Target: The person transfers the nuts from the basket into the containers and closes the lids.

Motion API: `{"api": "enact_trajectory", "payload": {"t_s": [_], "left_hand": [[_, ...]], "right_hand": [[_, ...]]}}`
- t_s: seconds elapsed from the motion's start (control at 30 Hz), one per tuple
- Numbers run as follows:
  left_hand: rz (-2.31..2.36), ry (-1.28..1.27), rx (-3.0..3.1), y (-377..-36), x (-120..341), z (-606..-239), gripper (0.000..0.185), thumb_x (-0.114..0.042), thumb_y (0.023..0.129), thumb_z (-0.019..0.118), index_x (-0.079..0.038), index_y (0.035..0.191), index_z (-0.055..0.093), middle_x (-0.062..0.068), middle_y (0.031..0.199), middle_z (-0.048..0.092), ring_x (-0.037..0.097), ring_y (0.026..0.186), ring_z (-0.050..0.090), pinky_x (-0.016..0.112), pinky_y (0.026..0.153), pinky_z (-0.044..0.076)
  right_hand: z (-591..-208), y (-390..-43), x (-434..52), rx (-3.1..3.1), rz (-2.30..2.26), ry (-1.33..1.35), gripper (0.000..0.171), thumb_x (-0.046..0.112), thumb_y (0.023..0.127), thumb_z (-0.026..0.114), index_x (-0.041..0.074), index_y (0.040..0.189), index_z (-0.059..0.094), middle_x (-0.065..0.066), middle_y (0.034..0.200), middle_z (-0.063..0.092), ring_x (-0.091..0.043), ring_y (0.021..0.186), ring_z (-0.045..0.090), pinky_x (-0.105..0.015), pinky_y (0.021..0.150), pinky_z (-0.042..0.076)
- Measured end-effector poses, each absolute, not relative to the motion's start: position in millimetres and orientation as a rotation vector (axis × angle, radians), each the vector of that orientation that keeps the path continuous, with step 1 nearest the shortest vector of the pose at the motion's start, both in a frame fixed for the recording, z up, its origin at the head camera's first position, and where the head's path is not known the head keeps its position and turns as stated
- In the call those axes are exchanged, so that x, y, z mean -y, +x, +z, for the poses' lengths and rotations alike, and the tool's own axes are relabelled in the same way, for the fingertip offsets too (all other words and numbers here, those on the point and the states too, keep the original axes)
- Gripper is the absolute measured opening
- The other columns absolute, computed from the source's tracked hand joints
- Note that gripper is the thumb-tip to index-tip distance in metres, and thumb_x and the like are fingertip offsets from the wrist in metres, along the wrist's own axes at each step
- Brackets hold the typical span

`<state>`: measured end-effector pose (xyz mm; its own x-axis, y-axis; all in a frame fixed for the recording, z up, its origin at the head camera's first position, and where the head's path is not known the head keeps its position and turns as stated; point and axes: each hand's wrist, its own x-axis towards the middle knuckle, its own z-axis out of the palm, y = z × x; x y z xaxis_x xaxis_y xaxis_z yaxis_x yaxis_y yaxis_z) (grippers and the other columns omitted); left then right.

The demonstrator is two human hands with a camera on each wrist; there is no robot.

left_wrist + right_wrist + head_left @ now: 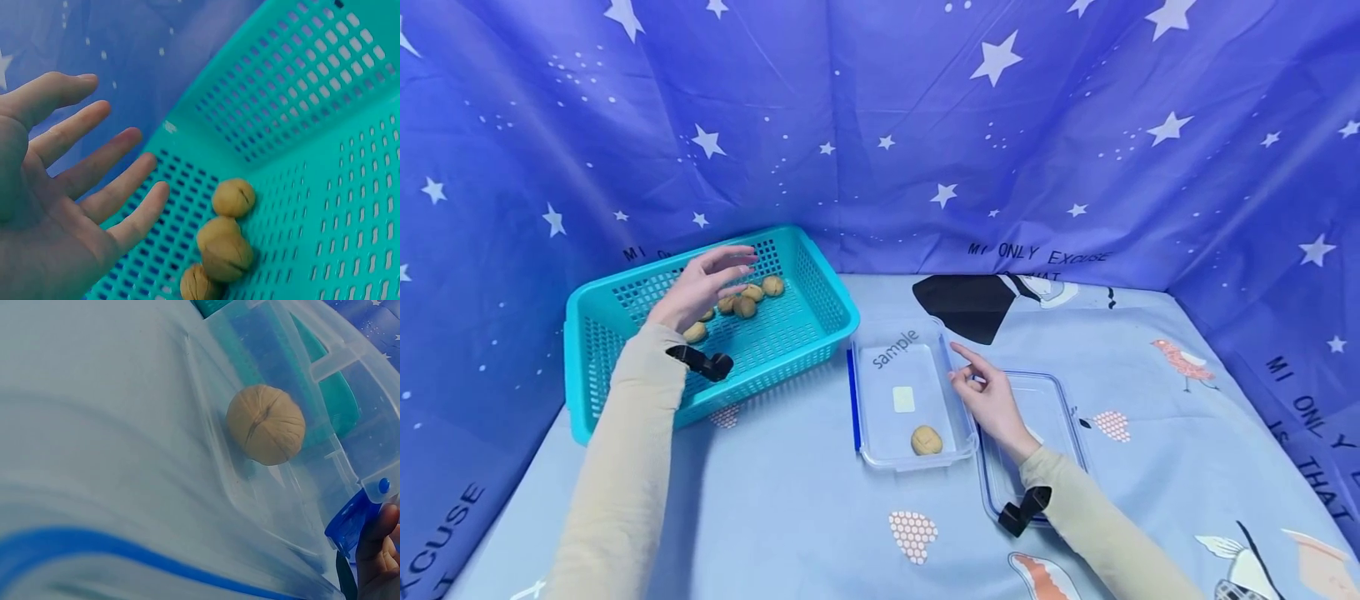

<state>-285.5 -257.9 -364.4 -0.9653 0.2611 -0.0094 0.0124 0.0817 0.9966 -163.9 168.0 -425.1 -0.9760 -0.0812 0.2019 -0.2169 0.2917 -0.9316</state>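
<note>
My left hand (703,287) is held over the turquoise plastic basket (805,354), its fingers spread and nothing in them. Several walnuts (772,286) lie on the basket floor below and beside that hand. In the left wrist view, a walnut (233,197) sits apart from the fingertips. My right hand (988,400) is at the right side of a clear plastic box (880,446), index finger extended by the rim. One walnut (927,440) lies inside the box near its front. The right wrist view shows fingers beside a blue latch (353,522); their contact is partly hidden.
A clear lid with a blue seal (1045,396) lies right of the box, partly under the right hand and forearm. A pale square label (904,399) shows on the box floor. A blue starry curtain (887,183) stands behind the patterned tablecloth (790,500).
</note>
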Motion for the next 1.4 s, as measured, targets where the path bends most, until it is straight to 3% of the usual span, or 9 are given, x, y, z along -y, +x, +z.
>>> {"api": "enact_trajectory", "payload": {"t_s": [0.3,0.5,0.7,0.9,1.4], "left_hand": [[1.901,0.17,-2.214,-290,272,-375,0.058,-0.028,0.102,0.05,-0.004,0.15,0.029,0.02,0.151,0.031,0.034,0.137,0.031,0.05,0.108,0.031],[1.823,0.167,-2.215,-293,273,-382,0.061,-0.032,0.103,0.048,-0.004,0.152,0.025,0.024,0.151,0.028,0.041,0.134,0.033,0.052,0.108,0.032],[1.741,0.096,-2.272,-293,277,-387,0.064,-0.035,0.101,0.05,-0.004,0.151,0.026,0.022,0.15,0.031,0.037,0.133,0.036,0.051,0.106,0.034],[1.56,0.138,-2.324,-291,278,-391,0.066,-0.041,0.101,0.047,-0.005,0.152,0.026,0.022,0.149,0.032,0.035,0.126,0.04,0.051,0.102,0.038],[1.409,0.283,-2.04,-296,267,-403,0.055,-0.019,0.104,0.044,0.008,0.147,0.025,0.027,0.152,0.021,0.04,0.14,0.02,0.05,0.112,0.024]], "right_hand": [[-415,-158,-162,2.457,1.774,0.249,0.044,-0.012,0.088,0.056,-0.012,0.131,0.052,-0.013,0.077,0.056,-0.002,0.047,0.034,-0.014,0.045,0.029],[-424,-163,-166,2.421,1.801,0.273,0.044,-0.01,0.089,0.057,-0.009,0.132,0.052,-0.01,0.077,0.055,-0.002,0.046,0.034,-0.015,0.044,0.029],[-446,-174,-174,2.419,1.778,0.257,0.045,-0.007,0.089,0.06,-0.002,0.134,0.055,-0.003,0.077,0.056,-0.001,0.047,0.034,-0.015,0.044,0.029],[-450,-174,-174,2.41,1.766,0.254,0.046,-0.007,0.088,0.06,0.002,0.133,0.058,-0.005,0.076,0.056,-0.001,0.047,0.034,-0.015,0.044,0.029],[-451,-174,-174,2.432,1.73,0.257,0.044,-0.005,0.089,0.06,0.001,0.133,0.057,-0.005,0.076,0.053,-0.001,0.047,0.033,-0.016,0.045,0.028]]}}
